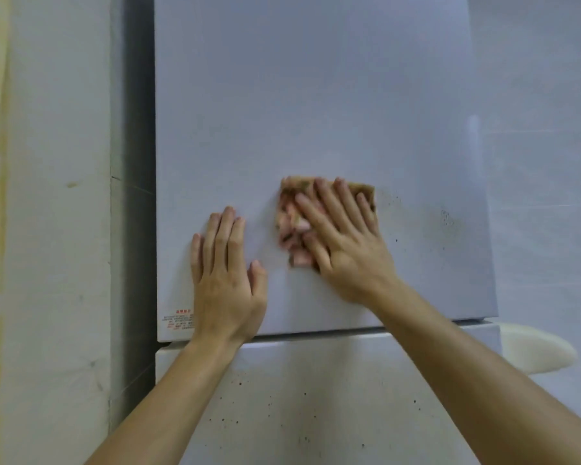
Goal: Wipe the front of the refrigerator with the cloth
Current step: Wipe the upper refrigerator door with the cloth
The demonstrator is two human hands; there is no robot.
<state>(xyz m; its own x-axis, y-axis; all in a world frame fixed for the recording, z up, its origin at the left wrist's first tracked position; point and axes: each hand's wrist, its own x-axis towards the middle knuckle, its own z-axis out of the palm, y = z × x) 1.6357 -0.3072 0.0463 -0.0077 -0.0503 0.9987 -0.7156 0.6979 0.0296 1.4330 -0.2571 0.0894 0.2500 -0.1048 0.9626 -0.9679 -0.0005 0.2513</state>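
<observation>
A white refrigerator fills the view, with its upper door above a seam and its lower door below. A brown and pink patterned cloth lies flat against the upper door near its lower middle. My right hand presses on the cloth with straight, spread fingers. To the left of the cloth, my left hand rests flat on the bare door, fingers straight. Dark specks dot the upper door to the right of the cloth and the lower door.
A dark gap and a pale wall run along the refrigerator's left side. A small red-print label sits at the upper door's lower left corner. A white rounded object juts out at the right, by the seam.
</observation>
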